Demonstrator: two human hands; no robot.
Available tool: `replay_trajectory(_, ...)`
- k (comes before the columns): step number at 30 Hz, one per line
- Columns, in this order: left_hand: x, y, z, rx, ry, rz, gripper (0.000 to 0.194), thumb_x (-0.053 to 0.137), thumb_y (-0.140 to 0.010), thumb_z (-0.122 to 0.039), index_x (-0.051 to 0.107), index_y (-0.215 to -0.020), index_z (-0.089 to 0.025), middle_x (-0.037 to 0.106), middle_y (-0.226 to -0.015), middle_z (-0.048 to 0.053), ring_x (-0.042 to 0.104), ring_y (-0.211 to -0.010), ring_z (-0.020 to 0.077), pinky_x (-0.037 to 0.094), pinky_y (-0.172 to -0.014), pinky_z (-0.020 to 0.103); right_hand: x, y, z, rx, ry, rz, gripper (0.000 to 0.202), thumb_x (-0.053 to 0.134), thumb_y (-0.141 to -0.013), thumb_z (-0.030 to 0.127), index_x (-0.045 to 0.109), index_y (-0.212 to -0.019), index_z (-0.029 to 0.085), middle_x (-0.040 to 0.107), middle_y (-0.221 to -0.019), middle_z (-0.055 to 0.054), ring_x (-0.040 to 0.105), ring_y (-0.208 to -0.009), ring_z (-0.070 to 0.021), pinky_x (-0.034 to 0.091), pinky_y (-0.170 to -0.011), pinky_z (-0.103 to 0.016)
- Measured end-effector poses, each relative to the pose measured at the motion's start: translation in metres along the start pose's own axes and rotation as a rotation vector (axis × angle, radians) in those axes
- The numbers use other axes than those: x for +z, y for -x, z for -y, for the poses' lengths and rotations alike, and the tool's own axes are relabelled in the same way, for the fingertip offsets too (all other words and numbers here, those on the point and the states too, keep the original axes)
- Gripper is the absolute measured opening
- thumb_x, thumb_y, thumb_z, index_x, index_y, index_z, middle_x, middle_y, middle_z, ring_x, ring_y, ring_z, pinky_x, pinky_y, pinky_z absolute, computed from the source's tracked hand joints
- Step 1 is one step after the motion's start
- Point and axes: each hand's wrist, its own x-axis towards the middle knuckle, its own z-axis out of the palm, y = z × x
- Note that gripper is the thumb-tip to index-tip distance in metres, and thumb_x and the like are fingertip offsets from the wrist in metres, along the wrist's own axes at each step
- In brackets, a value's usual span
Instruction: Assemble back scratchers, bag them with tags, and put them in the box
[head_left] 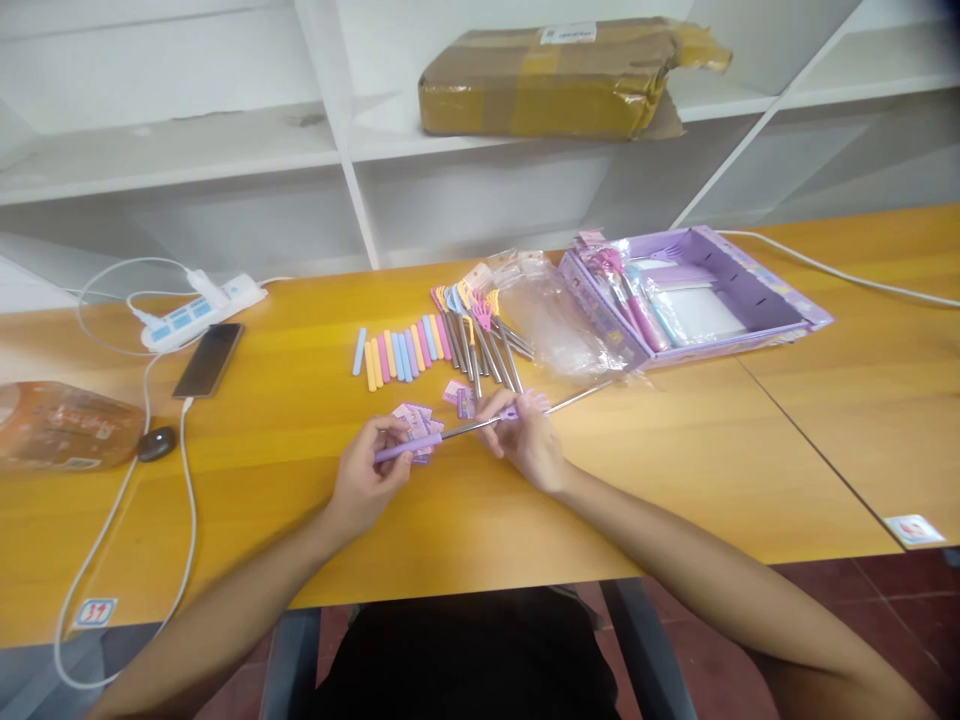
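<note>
My left hand [367, 475] is closed on the lilac handle of a back scratcher [466, 428] with a thin metal rod. My right hand [529, 445] grips its other end, at a lilac hand-shaped head. Another metal rod [581, 397] sticks out to the right beyond that hand; I cannot tell if it belongs to the same piece. Small printed cards [420, 415] lie behind my left hand. Farther back is a row of pink, yellow and blue handle sleeves [405, 355]. Beside it is a pile of metal rods with coloured claw heads [480, 320].
Clear plastic bags [559, 320] lie against a lilac tray box [697, 345] holding wrapped pieces. To the left are a phone [208, 360], a power strip [202, 312], cables and an orange bag [67, 425]. A taped carton [547, 85] rests on the white shelf [225, 150].
</note>
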Motion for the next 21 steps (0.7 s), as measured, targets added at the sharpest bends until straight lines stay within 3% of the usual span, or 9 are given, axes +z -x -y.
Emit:
replay_trajectory(12, -0.001, 0.002, 0.003, 0.004, -0.068, 0.010, 0.021, 0.067, -0.096, -0.020, 0.059, -0.116, -0.023, 0.061, -0.094, 0.001, 0.054, -0.067, 0.0104, 0.041, -0.058, 0.022, 0.010, 0.008, -0.005, -0.017, 0.001, 0.047, 0.057, 0.037, -0.111, 0.068, 0.068, -0.098, 0.023, 0.052, -0.066, 0.003, 0.046, -0.057, -0.0160, 0.039, -0.062, -0.033)
replay_trajectory(21, 0.004, 0.005, 0.006, 0.067, -0.028, -0.038, 0.024, 0.068, -0.096, -0.018, 0.059, -0.117, -0.026, 0.054, -0.104, 0.002, 0.061, -0.088, 0.0164, 0.048, -0.069, 0.026, 0.017, 0.011, -0.001, -0.058, -0.032, 0.084, 0.053, 0.034, -0.115, 0.061, 0.069, -0.099, 0.024, 0.053, -0.071, 0.002, 0.047, -0.058, -0.0161, 0.039, -0.067, -0.035)
